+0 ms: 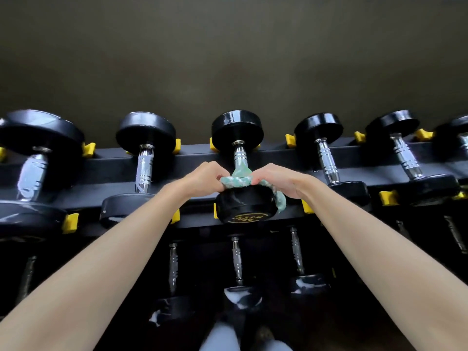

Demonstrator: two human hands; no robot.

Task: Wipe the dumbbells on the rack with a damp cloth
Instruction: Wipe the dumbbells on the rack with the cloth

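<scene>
I'm counting six dumbbells (pixel 145 133) atop the rack (pixel 192 158). My left hand (pixel 202 177) and right hand (pixel 276 179) are gripping one cloth (pixel 238 177) on the third dumbbell (pixel 243 206).

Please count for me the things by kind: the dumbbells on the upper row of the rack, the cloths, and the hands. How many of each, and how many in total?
dumbbells on the upper row: 6, the rightmost cut by the frame edge
green cloth: 1
hands: 2, left hand and right hand, both gripping the cloth
total: 9
</scene>
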